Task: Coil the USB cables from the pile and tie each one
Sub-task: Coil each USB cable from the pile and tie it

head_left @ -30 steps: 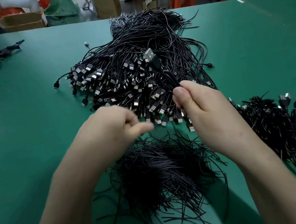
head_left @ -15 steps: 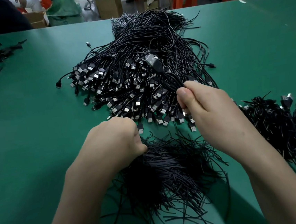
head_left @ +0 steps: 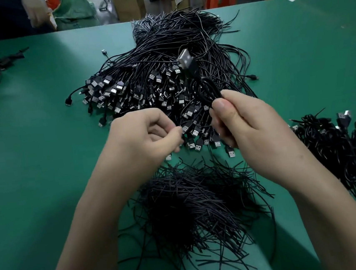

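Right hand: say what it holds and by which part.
The right hand pinches a coiled USB cable at the near end of its loops; its plug sticks up free.

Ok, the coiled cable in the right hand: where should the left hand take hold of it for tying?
Probably the bunched loops of the coiled cable just above the right hand, below the raised USB plug, coming from the left. The right hand covers the lower coil and its right side; that stretch is bare, narrow, and faces the left hand.
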